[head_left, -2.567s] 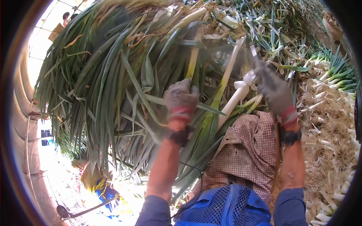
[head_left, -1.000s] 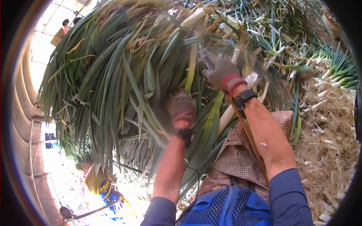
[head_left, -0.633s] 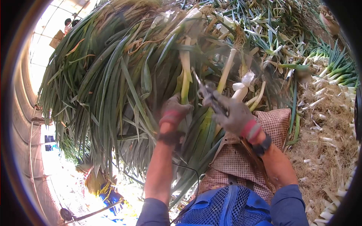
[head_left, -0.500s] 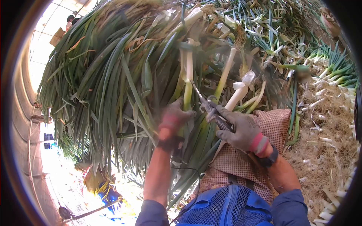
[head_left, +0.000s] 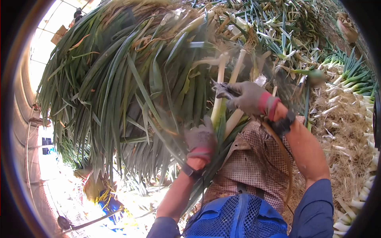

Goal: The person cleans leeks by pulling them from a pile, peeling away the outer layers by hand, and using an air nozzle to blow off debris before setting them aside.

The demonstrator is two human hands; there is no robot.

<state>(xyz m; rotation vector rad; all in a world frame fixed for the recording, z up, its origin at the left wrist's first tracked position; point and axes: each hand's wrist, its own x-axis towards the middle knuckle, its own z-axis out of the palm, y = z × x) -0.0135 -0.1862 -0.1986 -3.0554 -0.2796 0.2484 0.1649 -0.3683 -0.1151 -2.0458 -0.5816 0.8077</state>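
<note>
1. Furthest left, a heaped bank of green leaves point(head_left: 115, 91) hangs down in long, limp blades. These look soft and floppy, a poor place to grip anything.
2. Next, the gloved left hand point(head_left: 201, 139) is closed around the lower, pale-green part of a leek point(head_left: 217, 107), with the fingers wrapped right round it. The leek stands nearly upright in front of the leaf pile, its white shaft rising above the fist.
3. As a judgement, the leek is light. Its white shaft is stiff enough to steer, while its top bends easily. The outer skins probably slide under a glove, so the firm stretch where white turns to green is the sound place to hold, and that is where the fist sits.
4. A second white stalk point(head_left: 237, 69) leans just beside it, to the right.
5. Then the gloved right hand point(head_left: 251, 97) is clenched on a pair of shears point(head_left: 222, 89), with the blades against the leek's shaft. Blur hides whether the blades are parted.
6. Below, a checked cloth point(head_left: 258, 158) covers the person's lap.
7. Far right, trimmed leeks point(head_left: 353, 75) lie on a floor of dry straw point(head_left: 349, 135), well apart from both hands.
</note>
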